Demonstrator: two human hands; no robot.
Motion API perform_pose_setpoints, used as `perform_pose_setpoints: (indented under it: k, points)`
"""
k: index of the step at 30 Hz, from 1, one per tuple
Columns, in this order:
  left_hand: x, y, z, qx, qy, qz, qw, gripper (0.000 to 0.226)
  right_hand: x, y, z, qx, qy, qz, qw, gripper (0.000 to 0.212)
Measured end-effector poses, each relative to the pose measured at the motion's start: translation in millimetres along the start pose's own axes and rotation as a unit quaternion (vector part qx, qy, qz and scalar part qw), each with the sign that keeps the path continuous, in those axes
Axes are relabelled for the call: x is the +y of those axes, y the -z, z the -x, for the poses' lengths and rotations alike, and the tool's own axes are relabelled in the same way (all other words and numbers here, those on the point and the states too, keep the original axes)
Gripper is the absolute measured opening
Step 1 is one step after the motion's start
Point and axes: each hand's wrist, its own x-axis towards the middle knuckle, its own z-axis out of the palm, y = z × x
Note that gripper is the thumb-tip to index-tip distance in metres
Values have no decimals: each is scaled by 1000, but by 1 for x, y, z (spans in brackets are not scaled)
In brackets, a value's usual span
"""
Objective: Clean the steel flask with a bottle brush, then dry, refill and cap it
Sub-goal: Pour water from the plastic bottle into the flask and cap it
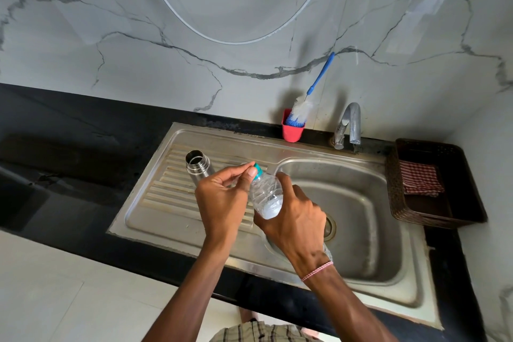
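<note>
The open cylindrical steel flask [197, 165] stands on the ribbed drainboard [166, 189] of the steel sink [305, 150], just behind the left hand [222, 198], which pinches the teal cap [258, 170] of a clear plastic bottle [266, 194] gripped by the right hand [294, 222]. A blue-handled white bottle brush [302, 109] leans in a red cup [293, 132] behind the sink.

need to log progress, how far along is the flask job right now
Done: the steel flask stands open on the drainboard. The bottle brush sits in the red cup; whether scrubbing happened cannot be told. In hand: the right hand grips a plastic bottle while the left hand pinches its teal cap. Left: pouring, and capping the flask.
</note>
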Motion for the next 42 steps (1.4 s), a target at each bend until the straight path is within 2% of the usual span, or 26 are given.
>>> perform_pose_setpoints:
  k: [3, 6, 8, 12, 14, 16, 18, 20, 23, 25, 27, 32, 36, 39, 42]
  points:
    - [3, 9, -12, -81, 20, 40, 996, 15, 4, 5, -3, -23, 12, -59, 998, 81]
    - [4, 17, -21, -168, 30, 106, 980, 13, 13, 13, -11, -98, 31, -142, 984, 87]
    - [4, 22, -26, -218, 30, 156, 963, 13, 20, 24, -21, -194, 54, -225, 953, 89]
    - [10, 30, -35, -330, 20, 213, 919, 13, 30, 42, -42, -353, 101, -356, 860, 84]
    - [18, 31, -38, -357, 25, 216, 909, 23, 32, 46, -47, -399, 111, -384, 825, 85]
    - [24, 30, -38, -354, 18, 210, 911, 24, 32, 47, -48, -390, 113, -407, 818, 80]
    - [27, 27, -35, -321, -8, 195, 927, 18, 28, 48, -48, -334, 99, -414, 841, 77]
    - [27, 21, -29, -271, -33, 180, 945, 22, 22, 45, -46, -253, 91, -376, 887, 77]
    - [30, 9, -18, -176, -4, 194, 965, 35, 9, 42, -40, -137, 87, -256, 953, 80]
    - [31, 4, -15, -125, 23, 219, 967, 43, 4, 41, -39, -101, 98, -200, 970, 82]
    - [30, 2, -18, -111, 24, 239, 964, 48, 5, 39, -41, -105, 113, -186, 970, 80]
    - [22, 0, -28, -147, 13, 221, 964, 54, 16, 30, -47, -196, 102, -228, 948, 80]
    - [4, 5, -31, -189, -13, 192, 963, 39, 18, 23, -45, -191, 107, -218, 951, 86]
    - [-24, 19, -29, -222, -45, 101, 969, 38, 18, 18, -50, -169, 104, -219, 955, 85]
    - [-77, 43, -25, -221, -56, -72, 971, 36, 20, 14, -63, -123, 89, -230, 961, 84]
